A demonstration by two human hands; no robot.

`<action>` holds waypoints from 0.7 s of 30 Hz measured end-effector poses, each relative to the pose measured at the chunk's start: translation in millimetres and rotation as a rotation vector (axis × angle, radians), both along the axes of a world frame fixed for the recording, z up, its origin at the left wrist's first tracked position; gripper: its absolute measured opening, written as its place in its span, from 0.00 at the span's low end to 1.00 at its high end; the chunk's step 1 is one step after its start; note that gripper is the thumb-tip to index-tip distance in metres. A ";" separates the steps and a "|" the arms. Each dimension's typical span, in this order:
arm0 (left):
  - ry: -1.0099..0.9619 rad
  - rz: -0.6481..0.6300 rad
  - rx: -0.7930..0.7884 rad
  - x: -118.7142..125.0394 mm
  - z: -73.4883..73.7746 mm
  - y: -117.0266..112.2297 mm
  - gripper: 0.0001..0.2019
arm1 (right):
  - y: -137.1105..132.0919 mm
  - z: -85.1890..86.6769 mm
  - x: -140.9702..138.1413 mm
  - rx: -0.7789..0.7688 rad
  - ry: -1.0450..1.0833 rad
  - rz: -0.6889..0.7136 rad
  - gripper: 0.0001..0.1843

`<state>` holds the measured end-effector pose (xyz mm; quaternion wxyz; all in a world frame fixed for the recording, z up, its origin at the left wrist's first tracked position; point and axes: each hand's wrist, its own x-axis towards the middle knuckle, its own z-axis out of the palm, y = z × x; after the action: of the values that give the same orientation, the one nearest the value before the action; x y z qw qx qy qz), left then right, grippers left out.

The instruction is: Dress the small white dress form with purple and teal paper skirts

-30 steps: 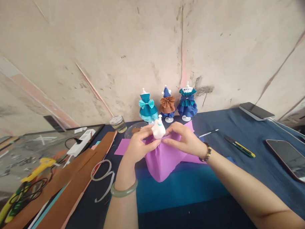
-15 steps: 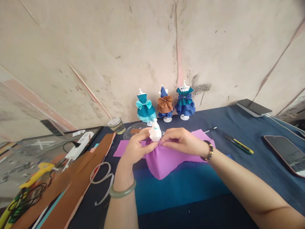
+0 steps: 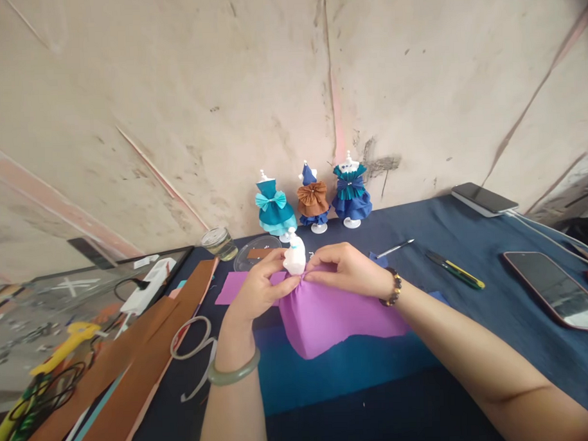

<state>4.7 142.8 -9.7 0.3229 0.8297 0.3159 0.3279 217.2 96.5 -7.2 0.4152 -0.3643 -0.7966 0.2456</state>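
A small white mannequin [image 3: 294, 256] stands between my hands, with purple crepe paper [image 3: 321, 316] gathered at its waist and hanging below it. My left hand [image 3: 263, 282] is closed at the left side, thumb and fingers pinching the gathered paper against the mannequin. From the right, my right hand [image 3: 346, 270] pinches the paper's upper edge close to the waist. The paper spreads toward my right wrist. How the folds sit behind the fingers is hidden.
Three dressed mini mannequins [image 3: 313, 200] stand by the wall. A glass [image 3: 219, 244] and a clear dish [image 3: 242, 258] are at back left. Brown paper strips [image 3: 135, 355], a yellow glue gun [image 3: 67, 347] and white tape [image 3: 173, 347] lie left; a pen [image 3: 395, 248], utility knife [image 3: 454, 270] and phone [image 3: 557, 292] lie right.
The purple paper's right part has swung down toward me, uncovering the pen and a blue scrap. Both hands still pinch at the waist. The view has shifted slightly.
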 end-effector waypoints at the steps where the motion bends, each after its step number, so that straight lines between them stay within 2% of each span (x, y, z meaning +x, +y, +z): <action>1: 0.002 -0.004 -0.002 0.0 0.0 -0.2 0.11 | 0.3 -0.4 0.1 0.002 -0.001 -0.003 0.08; 7: 0.007 -0.029 -0.018 -1.5 -0.4 0.7 0.14 | 0.8 -2.2 0.0 -0.019 0.004 -0.008 0.09; 11: 0.044 -0.072 -0.037 -3.9 -0.2 1.3 0.17 | -1.8 -0.1 -1.1 -0.091 0.026 -0.013 0.10; 14: 0.107 -0.100 -0.067 -4.3 2.7 -2.6 0.18 | -4.8 2.0 -2.9 -0.141 0.038 -0.027 0.09; 21: 0.143 -0.116 -0.072 0.6 9.7 -14.7 0.19 | -7.7 2.1 -6.1 -0.141 0.052 -0.062 0.07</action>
<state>5.2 128.1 0.0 0.3475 0.8558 0.3011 0.2369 211.1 88.8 -5.1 0.4165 -0.4108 -0.7546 0.2973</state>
